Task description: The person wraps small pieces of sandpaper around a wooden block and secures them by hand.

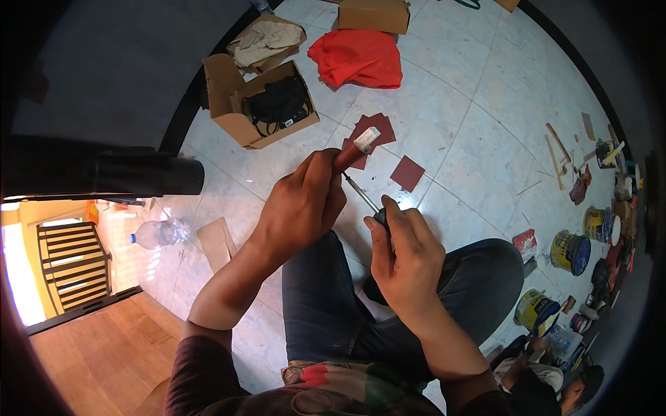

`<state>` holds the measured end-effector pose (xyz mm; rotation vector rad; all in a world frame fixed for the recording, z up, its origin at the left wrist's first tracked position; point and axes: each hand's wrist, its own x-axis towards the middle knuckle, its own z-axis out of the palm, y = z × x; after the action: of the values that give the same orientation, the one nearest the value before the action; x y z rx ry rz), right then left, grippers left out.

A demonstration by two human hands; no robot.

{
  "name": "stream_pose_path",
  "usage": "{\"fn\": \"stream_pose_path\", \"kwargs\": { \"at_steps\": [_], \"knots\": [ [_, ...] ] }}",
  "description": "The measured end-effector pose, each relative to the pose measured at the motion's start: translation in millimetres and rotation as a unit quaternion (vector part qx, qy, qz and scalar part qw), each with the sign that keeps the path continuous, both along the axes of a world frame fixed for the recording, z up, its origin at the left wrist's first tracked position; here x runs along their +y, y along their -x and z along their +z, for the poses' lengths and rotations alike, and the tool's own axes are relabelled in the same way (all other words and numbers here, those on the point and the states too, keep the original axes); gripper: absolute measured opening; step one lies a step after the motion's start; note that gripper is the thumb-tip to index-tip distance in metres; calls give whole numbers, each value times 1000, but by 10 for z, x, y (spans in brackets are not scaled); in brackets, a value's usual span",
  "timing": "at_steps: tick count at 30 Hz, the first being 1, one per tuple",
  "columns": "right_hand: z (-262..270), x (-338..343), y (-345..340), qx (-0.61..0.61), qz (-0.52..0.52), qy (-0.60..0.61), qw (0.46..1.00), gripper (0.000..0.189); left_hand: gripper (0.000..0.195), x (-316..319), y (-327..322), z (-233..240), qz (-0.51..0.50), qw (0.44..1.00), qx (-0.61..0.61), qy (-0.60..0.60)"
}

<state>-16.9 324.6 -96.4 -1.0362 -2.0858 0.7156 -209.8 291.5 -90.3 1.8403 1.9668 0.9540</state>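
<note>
My left hand grips a reddish-brown rod-like piece. A whitish block shows at its far end; whether the brown part is rolled sandpaper or solid, I cannot tell. Between the thumb and fingers of my right hand is the dark handle of a screwdriver. Its metal shaft points up and left, and the tip is at the near side of the brown piece, beside my left fingers. Beyond both hands, dark red sandpaper squares overlap on the tiled floor, and a single sandpaper square lies apart to the right.
Farther out are an open cardboard box with black contents and a red cloth. A plastic bottle lies at left, near brown paper. Along the right stand paint tubs, wood strips and another person.
</note>
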Motion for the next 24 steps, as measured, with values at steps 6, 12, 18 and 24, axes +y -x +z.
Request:
{"fn": "stream_pose_path", "kwargs": {
  "at_steps": [6, 12, 18, 24],
  "knots": [
    [-18, 116, -121, 213, 60, 599, 770, 29, 29, -6, 26, -108, -12, 1000, 10, 3],
    [39, 344, -147, 318, 67, 828, 458, 39, 29, 32, 43, -188, -23, 999, -2, 30],
    [120, 97, -56, 310, 57, 611, 727, 15, 30, 25, 42, -188, -12, 1000, -7, -7],
    [52, 47, -9, -8, 41, -45, 998, 22, 29, 18, 12, -82, 5, 1000, -12, -23]
  ]
}}
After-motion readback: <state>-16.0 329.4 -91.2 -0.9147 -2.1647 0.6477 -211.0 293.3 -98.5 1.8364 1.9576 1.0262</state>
